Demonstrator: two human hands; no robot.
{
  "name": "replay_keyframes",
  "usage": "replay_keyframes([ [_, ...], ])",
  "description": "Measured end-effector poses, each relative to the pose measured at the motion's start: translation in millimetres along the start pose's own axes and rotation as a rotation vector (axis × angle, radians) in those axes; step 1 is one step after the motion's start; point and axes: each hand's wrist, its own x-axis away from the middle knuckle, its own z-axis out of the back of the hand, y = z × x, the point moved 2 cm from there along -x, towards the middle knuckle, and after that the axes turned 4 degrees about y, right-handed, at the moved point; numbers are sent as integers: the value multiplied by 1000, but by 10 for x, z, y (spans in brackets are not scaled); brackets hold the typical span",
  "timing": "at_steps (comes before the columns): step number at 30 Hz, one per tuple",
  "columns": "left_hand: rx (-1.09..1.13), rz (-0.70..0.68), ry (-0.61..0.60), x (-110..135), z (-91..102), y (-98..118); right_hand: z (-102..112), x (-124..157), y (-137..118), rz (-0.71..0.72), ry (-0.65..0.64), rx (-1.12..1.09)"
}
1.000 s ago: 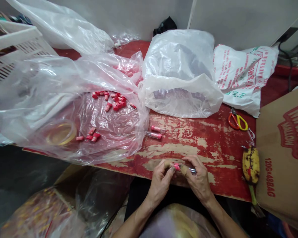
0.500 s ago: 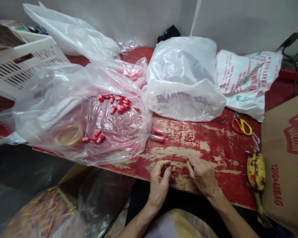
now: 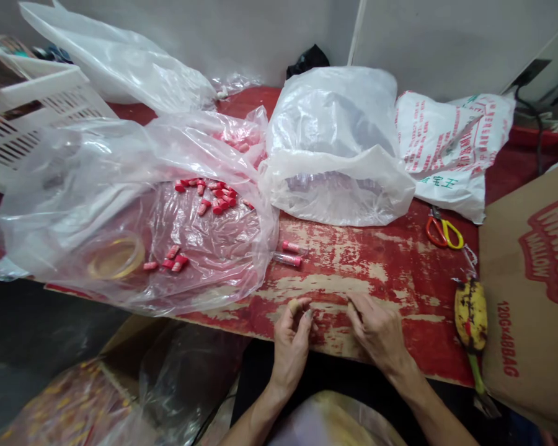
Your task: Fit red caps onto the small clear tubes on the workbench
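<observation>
My left hand (image 3: 292, 337) is held over the front edge of the worn red table (image 3: 325, 266), its fingers curled and the thumb close to the index finger. Opposite it, with a gap between, my right hand (image 3: 376, 325) has its fingers bent together in a pinch. Whatever either hand may hold is too small or too hidden to make out. Just beyond them lie two small clear tubes with red ends, an upper tube (image 3: 292, 247) and a lower tube (image 3: 287, 259). Several red caps (image 3: 218, 203) rest on or in a large clear plastic bag (image 3: 199, 279) to the left.
Behind stand a full white bag (image 3: 330, 118) and a printed sack (image 3: 446, 136). Scissors (image 3: 446, 232), a spotted banana (image 3: 471, 313) and a cardboard box (image 3: 530, 266) are at the right. A tape roll (image 3: 137, 257) shows through plastic; a white basket (image 3: 41, 114) stands far left.
The view has turned slightly right, so the table's things sit further left in the picture. Both hands keep nearly the same pose and spacing.
</observation>
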Motion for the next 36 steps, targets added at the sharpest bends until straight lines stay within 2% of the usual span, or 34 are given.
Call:
replay_keyframes([
  [2, 10, 11, -4, 4, -1, -3, 0, -3, 29, -80, 31, -64],
  [4, 18, 24, -12, 5, 1, -6, -11, -13, 66, -241, 1, -228],
  [6, 10, 22, -36, 7, 5, -7, -20, -23, 101, -496, -47, -514],
  [9, -19, -5, -123, 21, -2, 3, -16, -35, 101, -922, -45, -1020],
  [11, -26, -19, -201, 39, -24, 19, -13, -46, 51, -1096, -44, -1267],
  [13, -5, -27, -276, 59, -58, 41, -18, -52, -16, -1170, -66, -1393],
  [16, 47, -31, -326, 76, -101, 72, -38, -31, -100, -1143, -91, -1453],
  [23, 68, -44, -280, 76, -96, 95, -83, 87, -124, -961, -66, -1327],
  [27, 118, -25, -277, 81, -105, 105, -93, 108, -177, -951, -12, -1386],
  [29, 132, -17, -282, 83, -111, 103, -75, 104, -214, -944, -36, -1380],
  [32, 40, -52, -264, 81, -97, 83, 2, 86, -216, -815, -118, -1096],
  [34, -31, -57, -235, 76, -80, 58, 68, 59, -183, -590, -78, -777],
  [36, -54, -40, -197, 70, -65, 34, 106, 31, -154, -310, 49, -458],
])
